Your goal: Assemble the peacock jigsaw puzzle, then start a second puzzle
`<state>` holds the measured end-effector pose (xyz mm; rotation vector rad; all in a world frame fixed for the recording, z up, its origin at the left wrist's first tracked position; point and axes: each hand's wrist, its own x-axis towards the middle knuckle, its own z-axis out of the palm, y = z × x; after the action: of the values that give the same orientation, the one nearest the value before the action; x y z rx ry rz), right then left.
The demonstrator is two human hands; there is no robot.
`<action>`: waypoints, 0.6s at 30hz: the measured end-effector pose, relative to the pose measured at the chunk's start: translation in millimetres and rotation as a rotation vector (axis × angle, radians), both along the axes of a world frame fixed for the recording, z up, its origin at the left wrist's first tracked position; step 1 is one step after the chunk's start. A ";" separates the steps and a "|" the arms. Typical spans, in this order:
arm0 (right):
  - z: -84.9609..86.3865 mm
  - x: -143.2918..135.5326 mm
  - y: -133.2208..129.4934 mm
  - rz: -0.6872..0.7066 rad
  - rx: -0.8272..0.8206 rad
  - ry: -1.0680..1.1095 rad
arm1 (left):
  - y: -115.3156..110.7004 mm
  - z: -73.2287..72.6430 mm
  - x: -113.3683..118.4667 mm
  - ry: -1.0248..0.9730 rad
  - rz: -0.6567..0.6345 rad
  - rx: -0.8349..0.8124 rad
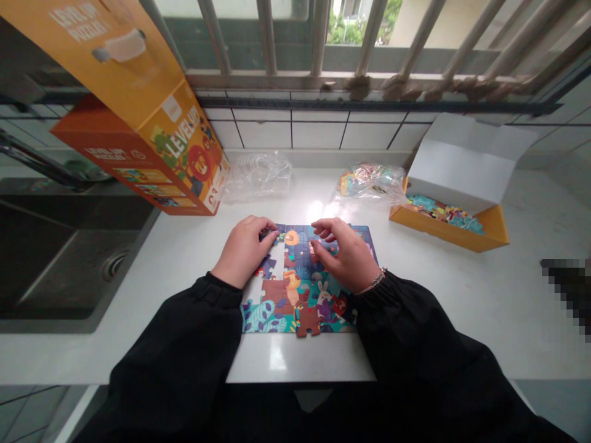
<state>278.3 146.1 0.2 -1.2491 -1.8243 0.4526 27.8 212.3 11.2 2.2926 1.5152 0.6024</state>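
Note:
A partly assembled jigsaw puzzle (pixel 302 274) lies on the white counter, with animals on dark blue, brown and teal. White counter shows through a gap on its left side. My left hand (pixel 247 249) is at the upper left corner, thumb and fingers closed around a dark blue puzzle piece (pixel 268 233) that they partly cover. Over the upper right part hovers my right hand (pixel 348 255), its thumb and curved fingers apart with nothing visible between them. A loose brown puzzle piece (pixel 308 320) rests across the lower edge. Another dark piece (pixel 266 268) sits beside the gap.
A tall orange puzzle box (pixel 184 160) stands open at the left, beside a dark sink (pixel 50 264). Crumpled clear plastic (pixel 258 175) and a bag of pieces (pixel 369 181) lie behind the puzzle. An open yellow box (pixel 447 231) with pieces is at the right.

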 end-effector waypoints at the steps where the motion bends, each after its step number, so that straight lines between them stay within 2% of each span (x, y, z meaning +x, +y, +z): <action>1: -0.1 0.1 0.1 0.001 0.001 -0.001 | 0.3 -0.3 0.1 0.001 -0.003 0.003; 12: -1.8 0.6 0.3 -0.007 0.012 0.031 | 2.6 -11.0 2.2 0.028 0.020 0.024; 15: -0.5 2.5 -0.3 -0.040 0.012 0.063 | 4.0 -7.0 -6.6 -0.007 0.003 0.032; 18: 1.7 4.5 -1.2 -0.099 0.004 0.112 | 10.0 -1.0 -25.5 -0.040 0.057 0.061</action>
<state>282.8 144.9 1.9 -1.2795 -1.6616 0.4545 2.3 222.2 10.2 2.2744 1.5688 0.7153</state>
